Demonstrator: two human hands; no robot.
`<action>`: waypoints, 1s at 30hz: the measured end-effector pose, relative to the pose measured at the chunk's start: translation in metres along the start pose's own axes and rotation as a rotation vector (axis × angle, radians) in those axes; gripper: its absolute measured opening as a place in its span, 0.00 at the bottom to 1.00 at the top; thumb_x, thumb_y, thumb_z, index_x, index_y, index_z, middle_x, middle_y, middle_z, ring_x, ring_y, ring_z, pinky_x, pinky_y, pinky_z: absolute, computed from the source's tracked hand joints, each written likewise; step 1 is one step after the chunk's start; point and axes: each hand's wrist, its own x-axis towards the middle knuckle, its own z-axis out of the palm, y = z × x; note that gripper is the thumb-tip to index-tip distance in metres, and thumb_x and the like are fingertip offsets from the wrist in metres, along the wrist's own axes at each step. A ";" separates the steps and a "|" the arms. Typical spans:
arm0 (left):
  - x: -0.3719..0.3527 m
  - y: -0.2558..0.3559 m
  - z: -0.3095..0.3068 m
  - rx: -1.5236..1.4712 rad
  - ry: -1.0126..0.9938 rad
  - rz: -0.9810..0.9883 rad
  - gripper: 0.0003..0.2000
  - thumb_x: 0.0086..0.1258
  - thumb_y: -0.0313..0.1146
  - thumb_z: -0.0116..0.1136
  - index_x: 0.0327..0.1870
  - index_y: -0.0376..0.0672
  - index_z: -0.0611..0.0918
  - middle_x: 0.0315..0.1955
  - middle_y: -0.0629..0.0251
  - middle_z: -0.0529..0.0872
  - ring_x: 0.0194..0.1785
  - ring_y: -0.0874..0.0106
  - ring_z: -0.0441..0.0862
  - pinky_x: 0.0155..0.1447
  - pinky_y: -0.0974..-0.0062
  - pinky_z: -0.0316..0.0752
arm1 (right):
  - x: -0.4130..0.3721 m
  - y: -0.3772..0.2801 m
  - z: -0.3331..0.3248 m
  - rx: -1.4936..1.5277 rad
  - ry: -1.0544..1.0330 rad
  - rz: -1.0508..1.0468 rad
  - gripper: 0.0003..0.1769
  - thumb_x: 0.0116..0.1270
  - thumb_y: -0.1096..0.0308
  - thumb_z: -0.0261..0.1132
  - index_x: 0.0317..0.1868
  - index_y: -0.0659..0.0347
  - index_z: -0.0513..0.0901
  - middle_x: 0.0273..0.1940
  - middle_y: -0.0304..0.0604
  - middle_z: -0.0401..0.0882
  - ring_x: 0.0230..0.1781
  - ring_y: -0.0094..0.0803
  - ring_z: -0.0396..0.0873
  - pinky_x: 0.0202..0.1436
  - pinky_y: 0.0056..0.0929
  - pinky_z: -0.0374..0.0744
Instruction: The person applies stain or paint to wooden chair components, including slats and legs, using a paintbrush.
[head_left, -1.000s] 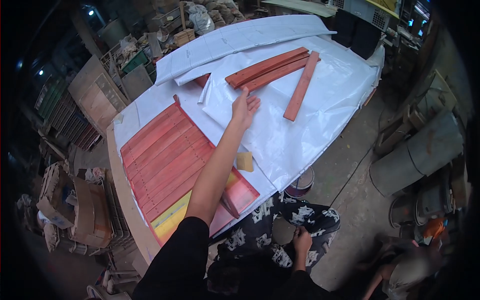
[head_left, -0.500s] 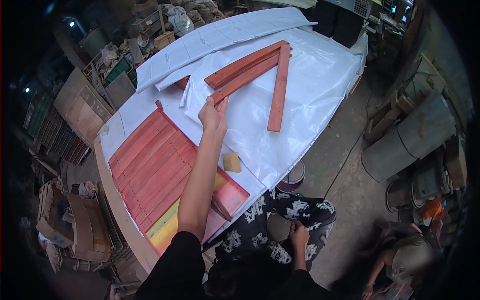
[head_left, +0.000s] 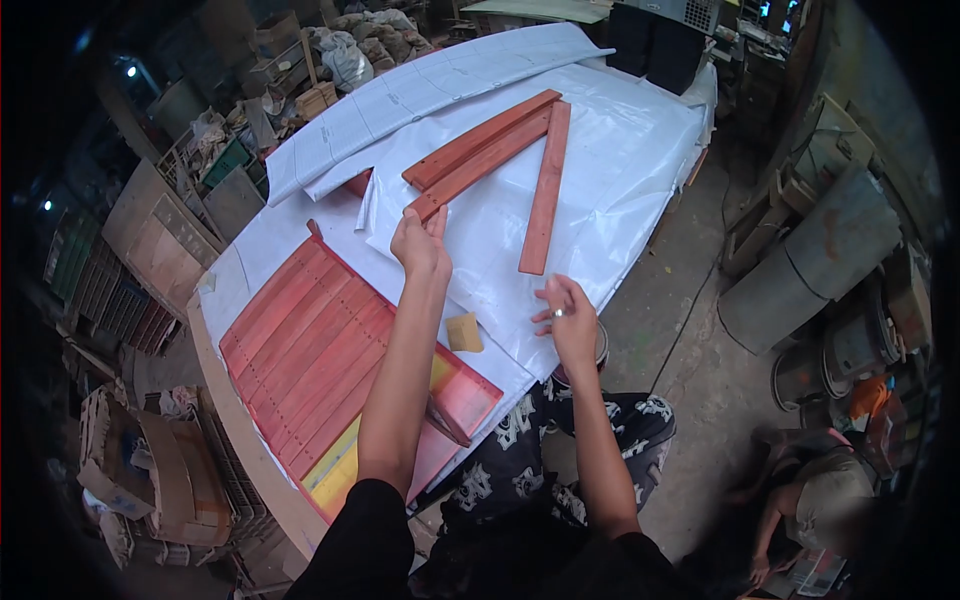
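Several red wooden slats rest on the white plastic sheet. My left hand (head_left: 422,243) grips the near end of a slatted red piece (head_left: 485,165), thumb and fingers around it. A separate red slat (head_left: 546,190) lies to its right, its far end close to the others. Just below that slat's near end is my right hand (head_left: 568,322), empty, with fingers apart and a ring on one. At the left lies a red slatted panel (head_left: 310,330) with a yellow strip near its lower edge. A small tan pad (head_left: 463,332) sits between the panel and my right hand.
White plastic sheeting (head_left: 630,150) covers the table. A folded sheet (head_left: 430,90) lies along its far edge. Cardboard boxes (head_left: 180,465) stand at lower left, a large grey cylinder (head_left: 805,265) at right. Another person (head_left: 825,500) crouches at lower right.
My right hand has risen from my lap to the table's near edge, and its fingers have opened. My left hand and its slatted piece have shifted slightly toward me.
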 end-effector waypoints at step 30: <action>-0.086 0.170 -0.027 0.025 -0.234 0.417 0.18 0.79 0.32 0.41 0.57 0.20 0.67 0.56 0.43 0.74 0.62 0.57 0.75 0.71 0.60 0.69 | 0.043 -0.011 0.044 0.090 -0.153 -0.036 0.25 0.76 0.54 0.53 0.60 0.68 0.73 0.43 0.50 0.81 0.38 0.31 0.83 0.44 0.25 0.82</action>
